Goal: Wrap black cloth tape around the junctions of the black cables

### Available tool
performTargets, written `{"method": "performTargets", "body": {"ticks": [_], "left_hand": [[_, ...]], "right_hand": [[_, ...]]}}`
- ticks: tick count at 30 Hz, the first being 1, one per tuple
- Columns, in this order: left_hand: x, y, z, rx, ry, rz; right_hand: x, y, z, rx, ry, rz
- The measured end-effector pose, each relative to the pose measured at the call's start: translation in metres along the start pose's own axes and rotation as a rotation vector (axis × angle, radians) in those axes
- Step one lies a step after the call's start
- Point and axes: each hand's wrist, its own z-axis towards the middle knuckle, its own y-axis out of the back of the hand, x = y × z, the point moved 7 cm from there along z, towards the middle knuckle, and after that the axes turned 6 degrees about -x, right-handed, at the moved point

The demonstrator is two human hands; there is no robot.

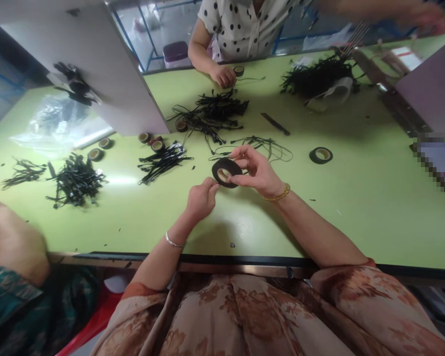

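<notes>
My right hand holds a roll of black tape above the green table, fingers wrapped round its right side. My left hand pinches the lower left edge of the same roll, fingers closed. A thin black wire loop lies on the table just beyond my right hand. Another tape roll lies flat to the right.
Piles of black wires lie at centre back, left and back right. Small tape rolls sit near a white board. A person in a dotted shirt sits opposite; another person's arm is at left.
</notes>
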Motion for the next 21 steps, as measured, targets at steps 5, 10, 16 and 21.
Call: {"method": "performTargets", "body": {"ticks": [5, 10, 16, 21], "left_hand": [[0.010, -0.012, 0.003, 0.069, 0.192, -0.563], [0.020, -0.017, 0.006, 0.141, 0.453, -1.064], [0.024, -0.004, 0.010, 0.062, 0.408, -1.052], [0.023, 0.011, 0.011, -0.157, 0.129, -0.670]], "right_hand": [[0.010, -0.002, -0.002, 0.076, 0.175, -0.212], [0.013, -0.006, -0.003, 0.085, 0.313, -0.522], [0.004, -0.010, -0.002, 0.133, 0.370, -0.653], [-0.004, -0.010, -0.001, 0.169, 0.207, -0.574]]}}
